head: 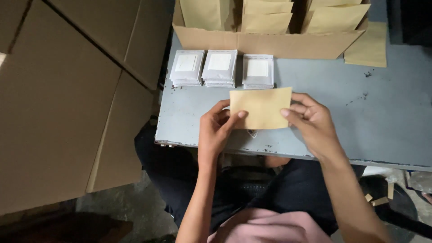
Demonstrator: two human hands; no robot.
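Item held: one small tan paper envelope [262,108], flat, blank face up, long side running left to right. It was raised just above the near part of the grey metal table [360,121], between both hands, in front of the three white stacks.

Left hand [217,129]: fingers curled closed on the envelope's left end, thumb lying on top near the lower left corner, the other fingers tucked underneath.

Right hand [315,123]: closed in a pinch on the envelope's right end, thumb pressed on the lower right corner, fingers bent behind the edge.

Table: grey painted top, chipped and scuffed along the near edge, with a few dark specks toward the right.

On the table, beyond the envelope:
- Three stacks of white packets [219,67], side by side in a row, each packet clear-wrapped with a pale square in the middle. The right stack stood just behind the envelope's top edge.
- One open cardboard box [270,42] behind the stacks, holding upright rows of more tan envelopes.
- One loose tan envelope [370,47] lying flat at the box's right corner, partly under it.

Left of the table: large cardboard cartons [67,103], flaps closed, standing close against the table's side.

Below: the person's dark trousers and pink shirt; paper scraps [380,198] on the floor to the right.
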